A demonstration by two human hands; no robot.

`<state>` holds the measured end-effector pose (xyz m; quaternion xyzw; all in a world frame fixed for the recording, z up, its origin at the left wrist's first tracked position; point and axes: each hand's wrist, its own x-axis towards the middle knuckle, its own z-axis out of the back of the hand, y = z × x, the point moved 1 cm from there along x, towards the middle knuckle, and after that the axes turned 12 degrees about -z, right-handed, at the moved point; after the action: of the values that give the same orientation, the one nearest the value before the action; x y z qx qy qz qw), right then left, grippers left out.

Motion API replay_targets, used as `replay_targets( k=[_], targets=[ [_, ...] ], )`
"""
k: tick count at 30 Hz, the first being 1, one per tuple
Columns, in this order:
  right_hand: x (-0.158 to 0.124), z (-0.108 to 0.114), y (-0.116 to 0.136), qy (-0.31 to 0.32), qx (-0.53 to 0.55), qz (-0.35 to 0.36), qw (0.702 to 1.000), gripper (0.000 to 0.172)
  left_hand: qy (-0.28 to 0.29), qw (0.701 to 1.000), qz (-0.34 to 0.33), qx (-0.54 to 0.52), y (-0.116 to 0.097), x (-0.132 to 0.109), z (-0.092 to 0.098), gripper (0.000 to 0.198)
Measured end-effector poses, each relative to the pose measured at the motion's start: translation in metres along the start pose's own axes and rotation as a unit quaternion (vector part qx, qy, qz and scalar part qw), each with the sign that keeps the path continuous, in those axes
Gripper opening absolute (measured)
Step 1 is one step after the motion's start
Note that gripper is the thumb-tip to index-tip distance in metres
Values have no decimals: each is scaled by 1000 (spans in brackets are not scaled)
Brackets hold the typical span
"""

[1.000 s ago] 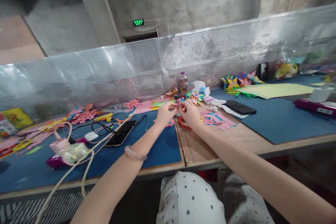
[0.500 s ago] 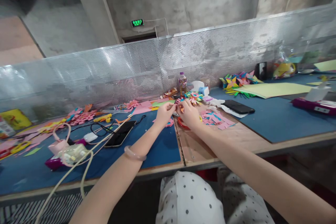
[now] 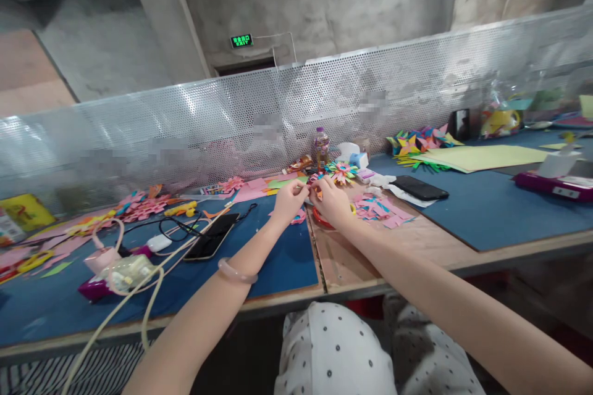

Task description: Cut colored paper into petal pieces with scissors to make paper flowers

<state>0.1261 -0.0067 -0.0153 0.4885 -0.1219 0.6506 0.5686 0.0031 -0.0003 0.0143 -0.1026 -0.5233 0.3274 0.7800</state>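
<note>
Obstructing part of a red, curved loop [image 3: 319, 217], the bare right hand [image 3: 334, 202] is bending its fingers beside the bare left hand [image 3: 288, 202]; both are concealing what, if anything, they are grasping. Flat pink and blue paper strips [image 3: 382, 210] are lying beside the right hand, overlapping loosely.

In front of the bottle [image 3: 321, 147], whatever lies between the left hand [image 3: 290, 200] and right hand [image 3: 333, 202] is too small to tell; the right hand partly hides a red ring [image 3: 319, 218]. Far right of the bottle, the picture's edge cuts off a purple case [image 3: 542, 184].
</note>
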Motion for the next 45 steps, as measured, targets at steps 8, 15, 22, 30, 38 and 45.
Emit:
replay_targets(
  k=[8,15,22,30,38,45],
  targets=[
    [0,-2,-2,-9,-45,40,998,29,-20,1000,8,-8,-6,0,0,13],
    [-1,0,-1,-4,-52,42,998,28,-10,1000,12,-27,-8,0,2,14],
    [-1,1,0,4,-45,46,998,30,-17,1000,7,-22,-7,0,2,12],
    [-1,2,-1,16,-43,55,997,33,-29,998,28,-40,-4,1,0,18],
    [-1,3,2,16,-67,83,994,33,-53,994,49,-83,-2,0,-1,20],
    [-2,8,7,48,-112,93,988,36,-65,987,67,-128,3,0,-1,22]
  ],
)
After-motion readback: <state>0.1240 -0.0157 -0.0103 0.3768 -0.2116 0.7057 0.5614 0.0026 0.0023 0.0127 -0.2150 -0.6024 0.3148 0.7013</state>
